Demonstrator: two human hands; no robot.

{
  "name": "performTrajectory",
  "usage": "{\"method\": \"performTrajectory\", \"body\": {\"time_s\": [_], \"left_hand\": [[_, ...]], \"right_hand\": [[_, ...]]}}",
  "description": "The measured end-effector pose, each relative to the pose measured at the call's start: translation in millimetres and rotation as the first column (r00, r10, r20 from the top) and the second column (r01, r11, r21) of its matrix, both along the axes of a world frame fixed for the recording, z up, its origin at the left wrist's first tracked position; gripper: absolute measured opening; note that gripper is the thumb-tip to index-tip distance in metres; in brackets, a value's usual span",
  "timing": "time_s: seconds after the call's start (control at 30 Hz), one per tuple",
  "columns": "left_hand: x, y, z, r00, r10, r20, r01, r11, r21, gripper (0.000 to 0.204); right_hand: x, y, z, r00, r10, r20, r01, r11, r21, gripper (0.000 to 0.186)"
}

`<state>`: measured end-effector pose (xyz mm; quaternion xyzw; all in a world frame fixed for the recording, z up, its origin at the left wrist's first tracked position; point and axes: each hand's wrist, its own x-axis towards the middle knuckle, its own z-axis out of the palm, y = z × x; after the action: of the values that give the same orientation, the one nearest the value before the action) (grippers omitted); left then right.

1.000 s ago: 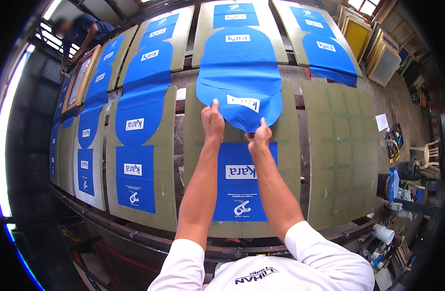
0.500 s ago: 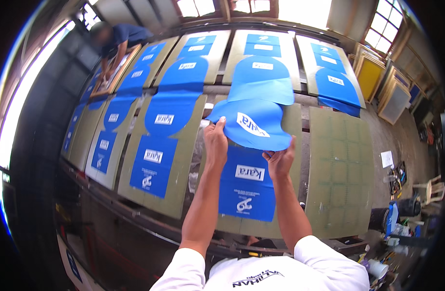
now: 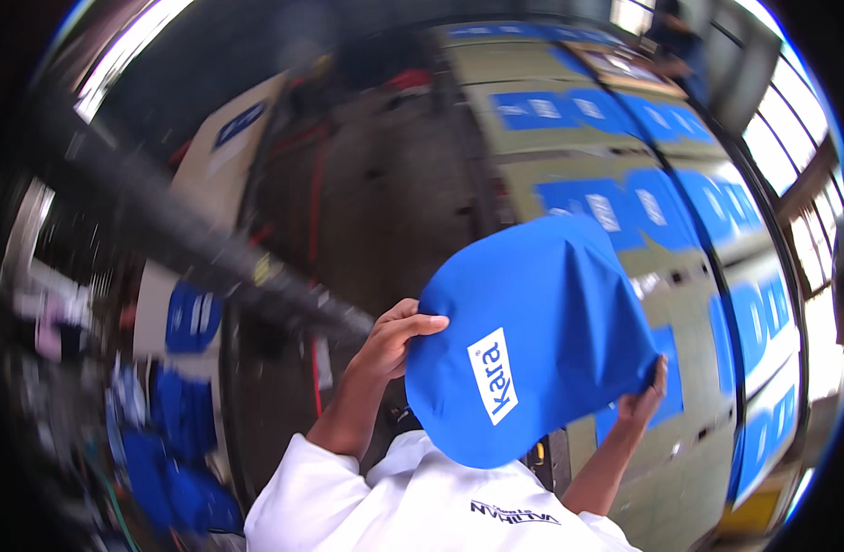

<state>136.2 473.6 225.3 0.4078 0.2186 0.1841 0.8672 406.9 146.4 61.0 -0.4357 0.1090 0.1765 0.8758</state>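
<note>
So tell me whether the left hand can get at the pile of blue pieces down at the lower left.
Probably not: the left hand grips the blue fabric piece, and the pile lies apart, well below.

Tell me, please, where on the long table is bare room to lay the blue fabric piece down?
Mostly crowded: blue printed panels cover the long table. Bare olive strips remain between panels, beside the blue fabric piece held in left hand and right hand.

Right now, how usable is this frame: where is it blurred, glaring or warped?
Head view: the blue fabric piece and both hands, left hand and right hand, are fairly sharp; the left surroundings smear with motion blur; windows blow out at right; fisheye bends the printing table.
</note>
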Motion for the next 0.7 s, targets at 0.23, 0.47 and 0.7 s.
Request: {"method": "performTrajectory", "body": {"time_s": [0.23,0.47,0.7], "left_hand": [[-273,16,-33,0.734,0.632,0.247,-0.677,0.659,0.327,0.013],[-530,28,-46,0.505,0.86,0.075,-0.857,0.51,-0.077,0.03],[-653,86,-62,0.232,0.967,-0.105,-0.971,0.237,0.031,0.036]], "right_hand": [[-174,160,78,0.822,0.41,0.396,-0.507,0.843,0.18,0.043],[-450,324,107,0.381,0.756,0.533,-0.925,0.32,0.207,0.042],[-599,547,128,0.28,0.909,0.307,-0.959,0.281,0.044,0.035]]}}
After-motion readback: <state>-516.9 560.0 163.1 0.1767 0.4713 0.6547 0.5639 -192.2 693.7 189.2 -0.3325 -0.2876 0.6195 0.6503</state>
